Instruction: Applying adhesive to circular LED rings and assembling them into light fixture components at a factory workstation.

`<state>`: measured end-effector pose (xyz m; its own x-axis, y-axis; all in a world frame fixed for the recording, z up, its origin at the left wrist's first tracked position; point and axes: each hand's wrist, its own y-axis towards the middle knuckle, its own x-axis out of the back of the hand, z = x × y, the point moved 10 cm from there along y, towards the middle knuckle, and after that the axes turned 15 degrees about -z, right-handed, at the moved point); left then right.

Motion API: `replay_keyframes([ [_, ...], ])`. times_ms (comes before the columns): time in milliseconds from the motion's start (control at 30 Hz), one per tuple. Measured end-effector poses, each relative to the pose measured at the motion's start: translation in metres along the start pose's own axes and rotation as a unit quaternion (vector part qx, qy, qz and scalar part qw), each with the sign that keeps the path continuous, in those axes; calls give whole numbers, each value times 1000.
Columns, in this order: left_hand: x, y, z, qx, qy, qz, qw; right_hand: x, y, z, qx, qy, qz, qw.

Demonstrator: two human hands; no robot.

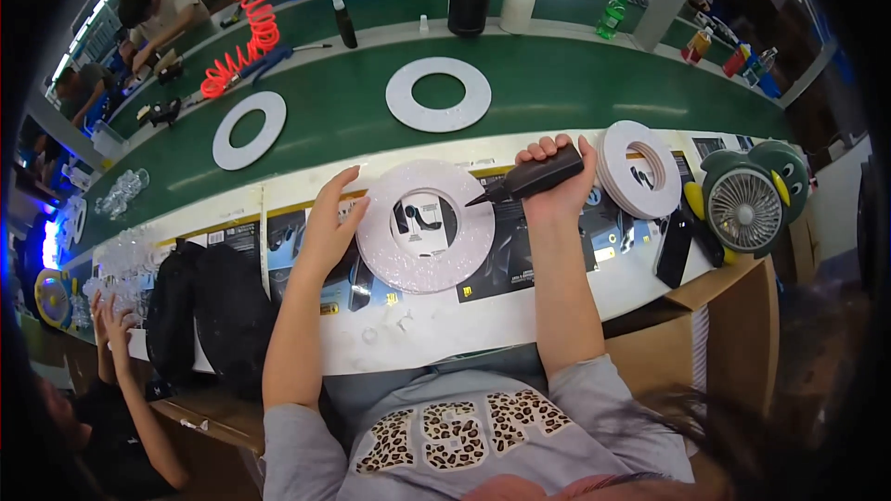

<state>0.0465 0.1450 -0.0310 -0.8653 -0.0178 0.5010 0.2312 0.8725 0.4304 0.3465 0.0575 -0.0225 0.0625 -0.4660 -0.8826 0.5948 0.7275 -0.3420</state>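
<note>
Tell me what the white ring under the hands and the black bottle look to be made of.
Ring: probably foam or a soft plastic sheet, matte white with a faintly speckled, glittery face; thin and flat.
Bottle: likely plastic, dark and semi-gloss, with a tapered nozzle; the right hand grips it. The left hand steadies the ring's edge.

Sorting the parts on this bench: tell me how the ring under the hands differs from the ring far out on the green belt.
The near ring looks glittery and rough; the belt ring is smooth and matte. The near ring lies on the white bench edge, touched by the left hand, with the right hand pointing a black bottle at it; the belt ring lies untouched on the green belt. Both are flat white rings.
</note>
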Motion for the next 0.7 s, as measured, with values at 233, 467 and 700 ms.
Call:
replay_keyframes([
  [233,-21,-10,-9,-37,36,37,998,-25,-31,-16,66,-139,88,984],
  [467,-6,-6,-6,-45,62,2,997,-40,-82,-74,4,-164,195,967],
  [700,5,1,6,43,26,-11,999,-43,-96,-83,-1,-182,232,956],
])
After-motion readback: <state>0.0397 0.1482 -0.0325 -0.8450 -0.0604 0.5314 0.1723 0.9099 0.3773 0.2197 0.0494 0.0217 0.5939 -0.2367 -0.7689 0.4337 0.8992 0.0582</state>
